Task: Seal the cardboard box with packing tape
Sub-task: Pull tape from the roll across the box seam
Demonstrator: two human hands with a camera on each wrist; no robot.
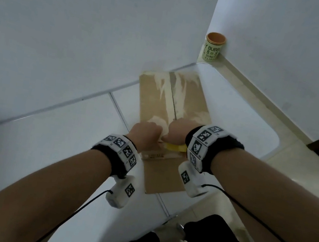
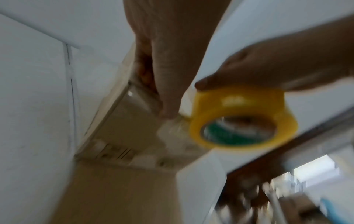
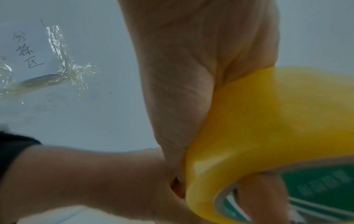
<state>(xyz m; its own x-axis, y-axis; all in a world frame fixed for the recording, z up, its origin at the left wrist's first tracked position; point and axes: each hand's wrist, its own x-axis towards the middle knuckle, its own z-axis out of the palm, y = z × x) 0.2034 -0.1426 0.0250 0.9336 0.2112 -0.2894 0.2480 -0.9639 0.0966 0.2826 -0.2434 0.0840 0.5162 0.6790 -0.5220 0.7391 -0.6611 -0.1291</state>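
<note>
A brown cardboard box (image 1: 188, 104) lies on the white table, its flaps closed, with pale torn patches along the centre seam. My right hand (image 1: 178, 130) grips a yellow roll of packing tape (image 1: 173, 146) at the near edge of the box top; in the right wrist view a finger passes through the core of the tape roll (image 3: 268, 121). My left hand (image 1: 146, 133) sits just left of it. In the blurred left wrist view its fingertips (image 2: 166, 109) pinch the crumpled clear tape end (image 2: 172, 130) that leads from the roll (image 2: 243, 119) down onto the box (image 2: 122, 189).
A green cup (image 1: 214, 47) with an orange inside stands in the far corner. A white wall (image 1: 86, 24) runs close along the box's left side. Clear tape scraps (image 3: 63, 63) and handwriting show on a white surface. The table's rounded edge (image 1: 275, 140) is at the right.
</note>
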